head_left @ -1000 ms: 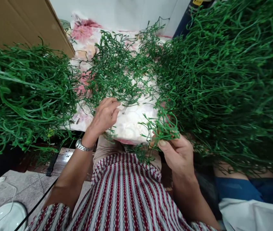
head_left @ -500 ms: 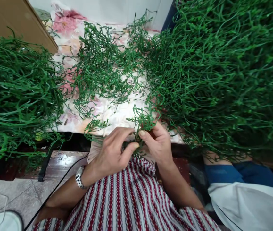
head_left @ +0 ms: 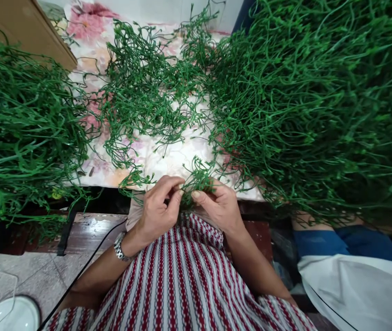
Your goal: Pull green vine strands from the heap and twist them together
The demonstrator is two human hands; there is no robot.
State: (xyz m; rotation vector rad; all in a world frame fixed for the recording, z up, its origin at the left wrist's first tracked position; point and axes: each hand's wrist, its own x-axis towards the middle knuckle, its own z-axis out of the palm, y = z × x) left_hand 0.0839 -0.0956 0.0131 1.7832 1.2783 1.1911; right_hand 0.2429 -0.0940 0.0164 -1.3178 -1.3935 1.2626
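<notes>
Green heaps (head_left: 313, 105) crowd you right and left (head_left: 20, 128); bare floral surface (head_left: 168, 158) remains only ahead near its edge. There your left hand (head_left: 156, 209) and right hand (head_left: 218, 207) pinch one green sprig (head_left: 198, 177).

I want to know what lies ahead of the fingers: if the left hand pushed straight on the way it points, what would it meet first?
Probably the green sprig its fingertips already pinch, then the right hand close behind; depth is hard to judge.

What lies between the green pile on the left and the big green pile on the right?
In the head view, a flowered cloth lies there, with a thinner tangle of green stems spread on it.
</notes>
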